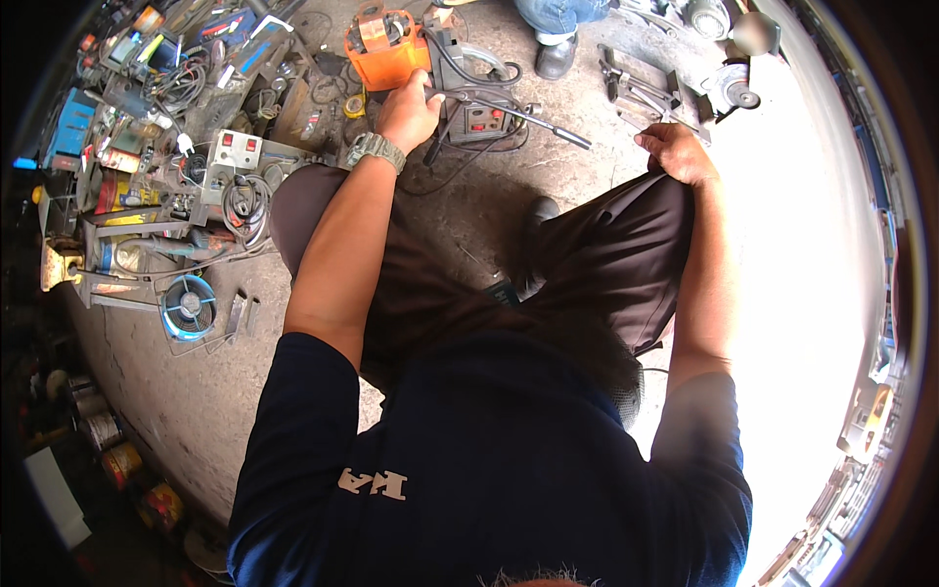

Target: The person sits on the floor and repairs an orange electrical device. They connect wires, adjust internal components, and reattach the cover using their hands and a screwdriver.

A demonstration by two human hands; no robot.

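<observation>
My left hand (406, 115), with a watch (377, 150) at its wrist, is closed around one end of a long slim metal tool (533, 119) with a dark tip. Its kind is not clear, as the fingers cover that end. Just beyond the hand stands an orange open-topped housing (386, 61) with metal parts inside. Beside it, under the tool, sits a grey box with red switches (479, 123) and dark cables. My right hand (675, 155) rests on my right knee, fingers curled in, with nothing visible in them.
Tools, cables and a switch box (235, 152) crowd the floor at left, near a blue round fan (188, 307). A co-worker's shoe (556, 59) is at the far side. Metal brackets (646, 90) and a motor-like part (736, 88) lie at far right.
</observation>
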